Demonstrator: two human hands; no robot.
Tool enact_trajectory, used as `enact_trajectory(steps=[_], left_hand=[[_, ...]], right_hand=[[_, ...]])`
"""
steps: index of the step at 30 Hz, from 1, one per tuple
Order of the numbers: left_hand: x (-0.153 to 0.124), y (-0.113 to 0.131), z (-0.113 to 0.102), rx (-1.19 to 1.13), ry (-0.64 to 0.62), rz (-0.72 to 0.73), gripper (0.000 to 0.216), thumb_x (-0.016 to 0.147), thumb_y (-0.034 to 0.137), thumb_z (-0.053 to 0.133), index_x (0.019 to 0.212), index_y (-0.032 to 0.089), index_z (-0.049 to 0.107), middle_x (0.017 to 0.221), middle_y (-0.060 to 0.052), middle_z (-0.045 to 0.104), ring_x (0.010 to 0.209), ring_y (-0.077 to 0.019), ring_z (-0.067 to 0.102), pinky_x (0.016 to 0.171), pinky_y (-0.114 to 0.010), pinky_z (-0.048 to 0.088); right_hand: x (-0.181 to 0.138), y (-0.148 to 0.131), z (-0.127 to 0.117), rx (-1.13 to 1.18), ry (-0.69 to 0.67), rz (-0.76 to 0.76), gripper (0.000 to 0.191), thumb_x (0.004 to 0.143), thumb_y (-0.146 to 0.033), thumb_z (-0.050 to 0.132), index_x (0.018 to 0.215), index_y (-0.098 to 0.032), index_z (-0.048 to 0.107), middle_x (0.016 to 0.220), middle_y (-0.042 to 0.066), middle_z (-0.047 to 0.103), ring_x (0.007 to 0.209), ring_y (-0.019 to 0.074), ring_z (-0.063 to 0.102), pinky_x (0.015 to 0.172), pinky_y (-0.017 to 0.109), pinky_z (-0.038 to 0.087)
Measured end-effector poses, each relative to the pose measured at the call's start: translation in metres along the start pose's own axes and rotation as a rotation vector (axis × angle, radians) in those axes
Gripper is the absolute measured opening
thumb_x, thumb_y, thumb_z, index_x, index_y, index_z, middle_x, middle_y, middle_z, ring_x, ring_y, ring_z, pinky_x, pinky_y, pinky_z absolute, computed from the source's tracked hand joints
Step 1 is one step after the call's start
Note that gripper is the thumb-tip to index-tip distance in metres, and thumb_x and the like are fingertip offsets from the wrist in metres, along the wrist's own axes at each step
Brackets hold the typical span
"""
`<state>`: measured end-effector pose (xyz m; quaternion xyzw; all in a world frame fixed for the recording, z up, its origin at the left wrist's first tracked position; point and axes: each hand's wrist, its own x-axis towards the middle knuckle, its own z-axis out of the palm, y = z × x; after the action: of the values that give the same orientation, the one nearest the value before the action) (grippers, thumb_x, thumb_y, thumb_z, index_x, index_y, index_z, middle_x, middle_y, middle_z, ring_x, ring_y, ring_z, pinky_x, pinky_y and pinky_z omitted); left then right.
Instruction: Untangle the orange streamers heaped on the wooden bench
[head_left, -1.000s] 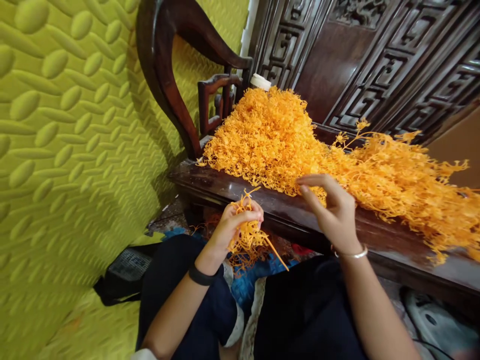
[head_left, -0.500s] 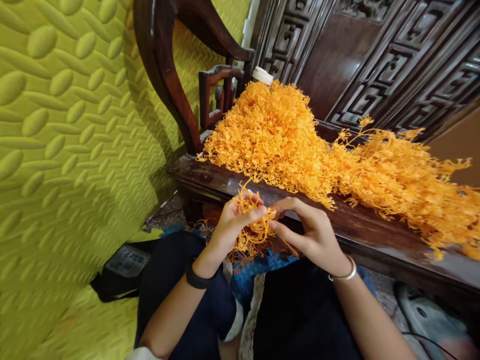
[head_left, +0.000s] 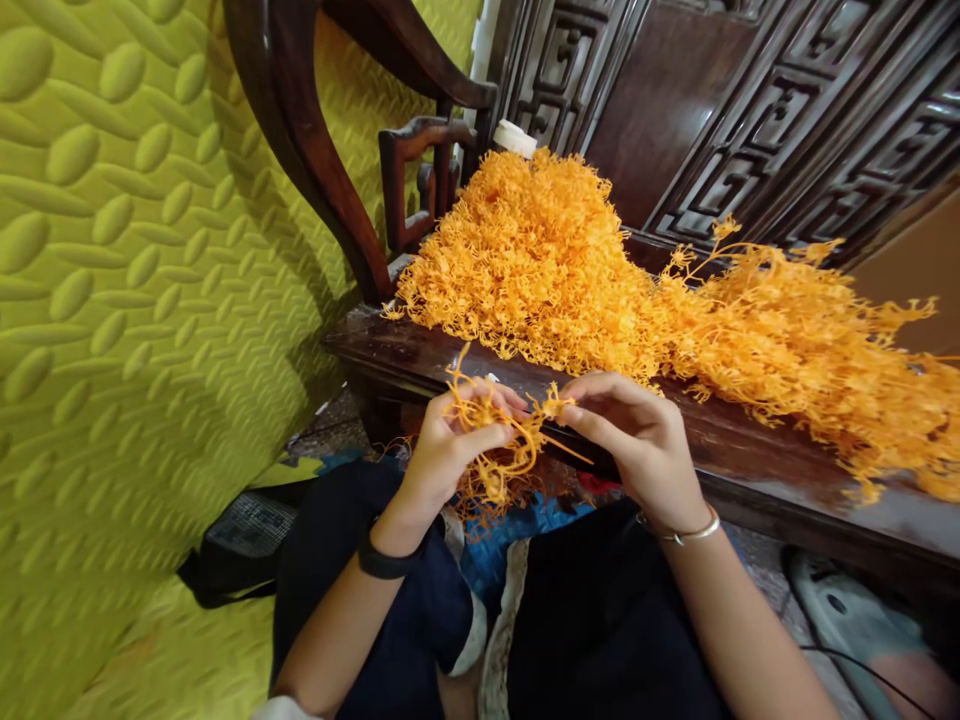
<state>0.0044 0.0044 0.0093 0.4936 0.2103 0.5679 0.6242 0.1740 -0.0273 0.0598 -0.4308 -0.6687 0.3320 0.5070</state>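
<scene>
While, in the head view, the left hand [head_left: 448, 450] is gripping a tangled orange bunch [head_left: 496, 472], the right hand [head_left: 637, 430] is pinching an orange sprig [head_left: 553, 402] beside it. Beyond both hands, an orange pile [head_left: 532, 270] is resting on the dark bench [head_left: 757, 455].

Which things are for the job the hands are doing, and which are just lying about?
For the job:
orange strands in the left hand
orange sprig in the right hand
orange heap
bench under it

Probably just lying about:
white thing behind the heap
black bag-like thing
</scene>
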Motion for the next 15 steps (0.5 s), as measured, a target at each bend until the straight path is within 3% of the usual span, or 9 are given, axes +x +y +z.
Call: enact_trajectory(steps=[4, 9, 12, 15], left_hand=[[0.0012, 0.0001, -0.0016, -0.059, 0.044, 0.065, 0.012, 0.064, 0.007, 0.063, 0.070, 0.016, 0.057, 0.074, 0.002, 0.056, 0.073, -0.0123, 0.058, 0.073, -0.024, 0.045], [-0.0003, -0.0013, -0.0002, -0.050, -0.008, 0.045, 0.015, 0.062, 0.011, 0.064, 0.072, 0.017, 0.055, 0.075, 0.002, 0.052, 0.068, -0.0109, 0.053, 0.066, -0.023, 0.042], [-0.0007, -0.0006, -0.0003, 0.020, -0.066, 0.050, 0.012, 0.065, 0.021, 0.064, 0.073, 0.017, 0.056, 0.078, 0.000, 0.052, 0.073, -0.0125, 0.050, 0.069, -0.023, 0.041], [-0.0012, 0.0011, 0.0005, 0.115, -0.120, 0.032, 0.024, 0.067, 0.035, 0.067, 0.075, 0.016, 0.055, 0.080, 0.000, 0.051, 0.076, -0.0135, 0.049, 0.071, -0.024, 0.041]], right_hand=[[0.0020, 0.0027, -0.0013, -0.011, 0.005, 0.043, 0.003, 0.080, -0.018, 0.061, 0.082, -0.018, 0.060, 0.078, 0.001, 0.059, 0.072, 0.0112, 0.057, 0.068, 0.024, 0.046], [-0.0010, 0.0009, 0.0042, -0.136, -0.124, -0.006, 0.006, 0.079, -0.013, 0.056, 0.080, -0.017, 0.052, 0.076, -0.001, 0.053, 0.071, 0.0110, 0.052, 0.067, 0.024, 0.043], [-0.0032, -0.0014, 0.0066, -0.251, -0.227, -0.021, 0.007, 0.079, -0.013, 0.057, 0.077, -0.017, 0.051, 0.072, -0.001, 0.052, 0.067, 0.0103, 0.049, 0.064, 0.023, 0.041], [-0.0039, -0.0018, 0.0057, -0.272, -0.280, -0.016, 0.010, 0.080, -0.020, 0.059, 0.076, -0.016, 0.051, 0.072, -0.001, 0.053, 0.066, 0.0100, 0.048, 0.062, 0.023, 0.040]])
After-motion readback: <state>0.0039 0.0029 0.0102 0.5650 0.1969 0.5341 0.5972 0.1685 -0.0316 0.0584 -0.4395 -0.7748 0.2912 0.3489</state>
